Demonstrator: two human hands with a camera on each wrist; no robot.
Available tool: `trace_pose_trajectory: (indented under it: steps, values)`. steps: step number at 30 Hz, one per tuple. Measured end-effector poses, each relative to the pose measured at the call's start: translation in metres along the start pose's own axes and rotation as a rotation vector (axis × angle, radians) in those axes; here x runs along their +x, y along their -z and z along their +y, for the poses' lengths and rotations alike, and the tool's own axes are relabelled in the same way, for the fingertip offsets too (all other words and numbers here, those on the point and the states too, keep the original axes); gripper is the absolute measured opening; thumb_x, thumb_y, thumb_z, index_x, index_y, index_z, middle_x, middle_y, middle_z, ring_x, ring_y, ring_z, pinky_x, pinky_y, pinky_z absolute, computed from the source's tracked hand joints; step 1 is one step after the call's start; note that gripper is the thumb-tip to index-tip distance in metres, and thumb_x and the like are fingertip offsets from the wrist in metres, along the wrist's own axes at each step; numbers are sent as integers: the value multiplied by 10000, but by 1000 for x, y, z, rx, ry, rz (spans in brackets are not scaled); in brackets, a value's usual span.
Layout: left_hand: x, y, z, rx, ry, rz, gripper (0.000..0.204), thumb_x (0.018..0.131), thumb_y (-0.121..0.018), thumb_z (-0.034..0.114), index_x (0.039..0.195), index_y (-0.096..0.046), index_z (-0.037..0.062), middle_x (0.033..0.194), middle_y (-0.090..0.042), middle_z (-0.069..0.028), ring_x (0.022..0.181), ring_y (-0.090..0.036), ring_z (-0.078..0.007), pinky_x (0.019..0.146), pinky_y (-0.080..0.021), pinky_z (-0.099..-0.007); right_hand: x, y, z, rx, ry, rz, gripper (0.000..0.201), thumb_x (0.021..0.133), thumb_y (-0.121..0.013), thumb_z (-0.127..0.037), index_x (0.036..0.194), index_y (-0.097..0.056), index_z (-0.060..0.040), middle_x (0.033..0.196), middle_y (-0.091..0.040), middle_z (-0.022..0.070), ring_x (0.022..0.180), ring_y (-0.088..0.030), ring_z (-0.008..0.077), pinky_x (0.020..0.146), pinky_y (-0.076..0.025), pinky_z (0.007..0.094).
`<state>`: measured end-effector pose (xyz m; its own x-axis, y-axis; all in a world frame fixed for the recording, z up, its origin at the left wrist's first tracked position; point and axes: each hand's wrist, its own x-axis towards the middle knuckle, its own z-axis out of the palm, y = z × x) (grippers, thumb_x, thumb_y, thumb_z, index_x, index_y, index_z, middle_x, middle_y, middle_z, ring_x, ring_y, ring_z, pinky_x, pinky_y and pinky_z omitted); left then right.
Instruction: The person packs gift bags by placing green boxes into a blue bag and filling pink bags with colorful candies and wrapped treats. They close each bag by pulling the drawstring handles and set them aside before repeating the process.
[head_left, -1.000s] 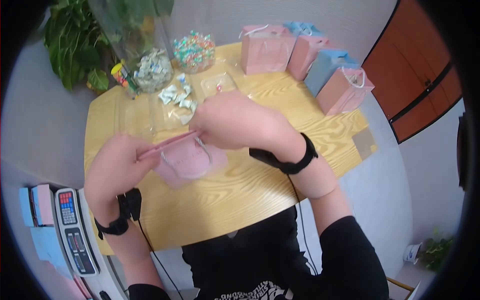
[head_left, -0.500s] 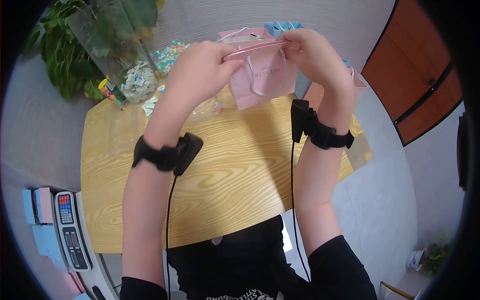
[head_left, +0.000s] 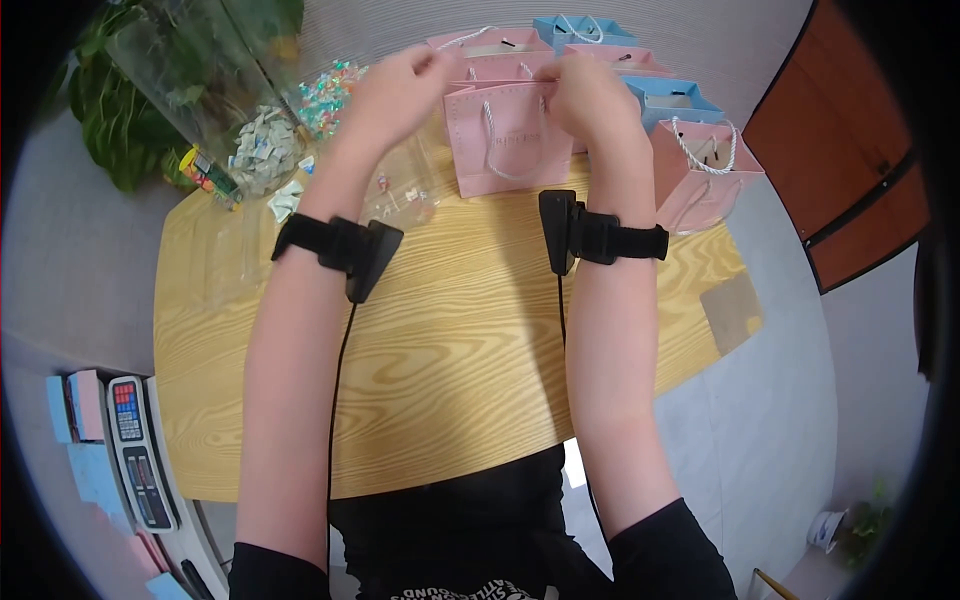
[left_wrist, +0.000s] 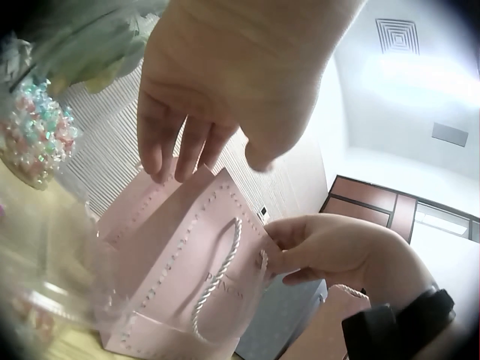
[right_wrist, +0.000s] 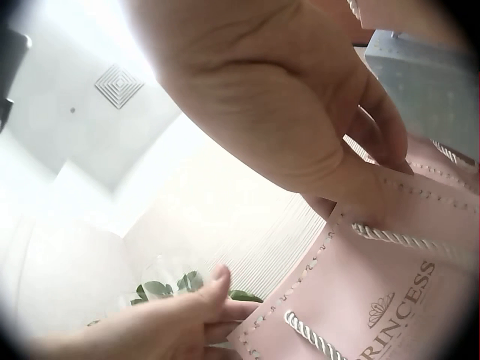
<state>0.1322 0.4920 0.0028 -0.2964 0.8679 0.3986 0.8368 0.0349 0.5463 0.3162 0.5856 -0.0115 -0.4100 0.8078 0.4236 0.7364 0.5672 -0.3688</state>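
Note:
A pink paper gift bag (head_left: 470, 165) with white rope handles and "PRINCESS" printed on it stands upright on the table, right in front of another pink bag (head_left: 485, 42). My right hand (head_left: 597, 100) pinches its upper right corner, thumb on the printed front, as the right wrist view shows. At the opposite top corner is my left hand (head_left: 398, 98). In the left wrist view, this hand (left_wrist: 217, 82) hangs over the bag (left_wrist: 202, 277) with fingers loosely extended and the thumb apart from them.
Blue bags (head_left: 672, 100) and pink bags (head_left: 705, 180) stand along the back right. A tub of colourful wrapped candies (head_left: 330, 95), a clear container of white packets (head_left: 268, 145) and clear trays (head_left: 395, 190) occupy the back left. A scale (head_left: 140, 450) sits at far left.
Both hands carried the pink bag away from the body, up and rightward to the back row, where it now stands. The left hand has loosened its hold on the rim.

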Motion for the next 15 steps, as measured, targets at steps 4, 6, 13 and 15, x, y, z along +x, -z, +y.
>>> trace_pose_trajectory:
  steps: [4, 6, 13, 15]
  values:
    - [27, 1, -19, 241, 76, 96, 352, 783, -572, 360, 987, -640, 82, 934, -670, -117, 930, -625, -289, 829, -463, -376, 0, 0, -5, -29, -18, 12, 272, 778, -558, -90, 1017, -667, -159, 953, -645, 148, 902, -611, 310, 756, -486, 390]
    - [39, -6, -32, 274, 49, 109, 347, 785, -592, 347, 978, -635, 63, 874, -658, -102, 792, -628, -228, 718, -475, -338, 3, -1, -3, -3, -19, -4, 301, 766, -557, -70, 1030, -665, -165, 970, -643, 141, 922, -606, 308, 766, -483, 387]
    - [63, 9, -16, 207, 139, -160, 245, 787, -589, 235, 931, -627, 41, 772, -654, -80, 576, -633, -122, 493, -479, -278, 4, -3, 2, 44, -35, 14, 336, 748, -549, -50, 1039, -665, -171, 977, -647, 129, 938, -602, 308, 774, -482, 381]
    - [88, 8, -29, 131, 167, -109, 234, 787, -595, 217, 932, -630, 38, 787, -654, -85, 614, -642, -153, 539, -497, -300, 4, -3, 0, 6, -73, -21, 307, 800, -522, -127, 1025, -676, -269, 1040, -646, 59, 1007, -595, 272, 836, -481, 393]
